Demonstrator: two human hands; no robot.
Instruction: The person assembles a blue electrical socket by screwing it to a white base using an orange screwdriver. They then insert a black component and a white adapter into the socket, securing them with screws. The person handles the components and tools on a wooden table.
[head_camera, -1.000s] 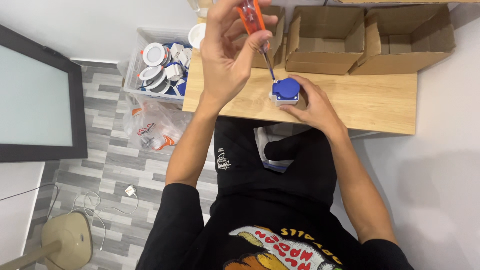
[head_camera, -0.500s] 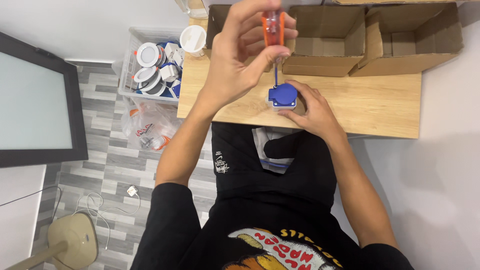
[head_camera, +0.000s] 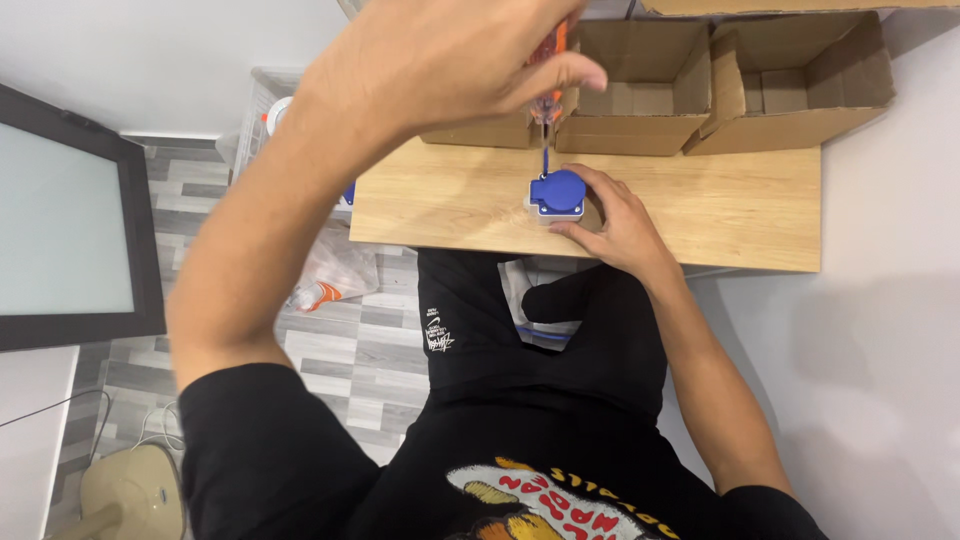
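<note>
A small blue socket box (head_camera: 556, 194) sits on the wooden table (head_camera: 720, 215). My right hand (head_camera: 615, 222) rests on the table and grips the box from its right side. My left hand (head_camera: 450, 60) is raised high and close to the camera, fingers wrapped around an orange-handled screwdriver (head_camera: 548, 100). The screwdriver stands nearly upright, with its blue shaft pointing down onto the top of the blue box. Most of the handle is hidden inside my fist.
Open cardboard boxes (head_camera: 790, 85) line the table's far edge. A dark-framed screen (head_camera: 70, 220) stands at the left. A clear bin (head_camera: 262, 105) and a plastic bag (head_camera: 330, 275) lie on the grey floor, with a beige object (head_camera: 130, 495) at the lower left.
My left hand has risen toward the camera and the view has shifted. The screwdriver went from tilted to nearly upright on the blue box. My right hand stays on the box.
</note>
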